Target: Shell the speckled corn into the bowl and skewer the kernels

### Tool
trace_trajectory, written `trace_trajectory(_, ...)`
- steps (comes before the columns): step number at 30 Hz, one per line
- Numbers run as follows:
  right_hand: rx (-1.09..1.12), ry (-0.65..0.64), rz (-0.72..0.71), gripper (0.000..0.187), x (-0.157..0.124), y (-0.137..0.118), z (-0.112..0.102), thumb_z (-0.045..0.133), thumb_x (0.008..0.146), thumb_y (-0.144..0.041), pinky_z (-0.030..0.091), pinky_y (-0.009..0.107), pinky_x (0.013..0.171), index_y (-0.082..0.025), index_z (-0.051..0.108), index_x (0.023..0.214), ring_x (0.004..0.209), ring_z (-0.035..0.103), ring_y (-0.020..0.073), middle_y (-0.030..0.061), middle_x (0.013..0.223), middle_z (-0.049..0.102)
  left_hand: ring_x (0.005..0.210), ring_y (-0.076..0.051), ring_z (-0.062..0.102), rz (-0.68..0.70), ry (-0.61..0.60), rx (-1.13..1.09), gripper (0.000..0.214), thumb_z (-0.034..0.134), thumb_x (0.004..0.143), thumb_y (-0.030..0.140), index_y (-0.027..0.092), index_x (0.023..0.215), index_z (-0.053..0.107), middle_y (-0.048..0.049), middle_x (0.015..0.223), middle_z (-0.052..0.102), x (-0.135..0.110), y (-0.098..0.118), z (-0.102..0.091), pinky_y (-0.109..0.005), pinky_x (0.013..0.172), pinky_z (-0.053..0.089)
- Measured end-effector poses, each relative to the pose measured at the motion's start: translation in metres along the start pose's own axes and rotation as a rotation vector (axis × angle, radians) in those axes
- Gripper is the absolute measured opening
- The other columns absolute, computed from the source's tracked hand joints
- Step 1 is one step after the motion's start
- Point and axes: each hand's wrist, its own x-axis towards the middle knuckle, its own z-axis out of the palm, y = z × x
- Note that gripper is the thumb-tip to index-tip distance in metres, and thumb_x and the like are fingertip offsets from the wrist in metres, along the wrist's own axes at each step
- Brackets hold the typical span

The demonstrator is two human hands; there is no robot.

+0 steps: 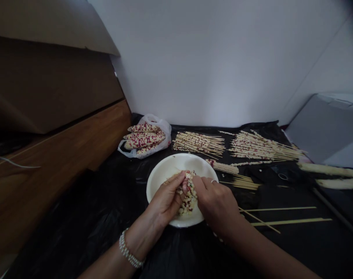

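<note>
Over a white bowl of loose corn kernels, my two hands meet at the fingertips. My left hand pinches a pale corn kernel. My right hand is closed on a thin bamboo skewer, whose tail comes out beyond the wrist to the lower right. My fingers hide its tip. The kernels in the bowl are cream, with some dark red ones.
Speckled corn cobs lie in a plastic bag. Kernel-threaded skewers form a left bundle and a right bundle. A partly stripped cob, bare skewers and bare cobs lie on black plastic.
</note>
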Motion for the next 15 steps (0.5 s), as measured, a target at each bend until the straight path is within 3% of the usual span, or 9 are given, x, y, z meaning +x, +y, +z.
trace_trajectory(7,0.068,-0.077,-0.002,0.015,0.003,-0.002,0.0,0.045,0.09,-0.012,0.03,0.028,0.052,-0.018,0.058,0.086,0.055,0.058,0.0142,0.0013,0.068,0.064,0.066,-0.009,0.065,-0.001,0.037,0.023,0.008,0.064,0.083,0.011,0.008,0.085,0.071,-0.0072,0.08,0.07,-0.001,0.002,0.004,-0.015,0.06,0.055)
trace_trajectory(10,0.022,-0.128,0.0,0.021,0.006,0.0,-0.008,0.046,0.09,-0.014,0.035,0.028,0.057,-0.014,0.061,0.105,0.062,0.061,0.0157,0.0055,0.079,0.068,0.065,-0.008,0.064,0.031,0.092,-0.031,0.01,0.06,0.086,0.01,0.008,0.086,0.07,-0.0067,0.08,0.069,0.0,0.009,0.003,-0.014,0.059,0.054)
trace_trajectory(12,-0.039,-0.212,0.014,0.037,0.008,0.005,-0.016,0.05,0.087,-0.015,0.037,0.029,0.059,-0.012,0.055,0.123,0.066,0.063,0.0174,0.0093,0.088,0.07,0.062,-0.007,0.062,0.052,0.126,-0.064,0.009,0.06,0.086,0.01,0.009,0.088,0.069,-0.0053,0.079,0.068,0.001,0.017,0.001,-0.012,0.055,0.053)
trace_trajectory(15,-0.08,-0.358,0.087,0.046,0.009,0.015,-0.029,0.055,0.082,-0.015,0.03,0.028,0.049,-0.011,0.052,0.127,0.058,0.062,0.0175,0.0086,0.082,0.071,0.058,-0.005,0.06,0.039,0.119,-0.108,0.007,0.061,0.086,0.012,0.012,0.091,0.066,-0.0032,0.076,0.066,0.004,0.029,-0.003,-0.01,0.05,0.05)
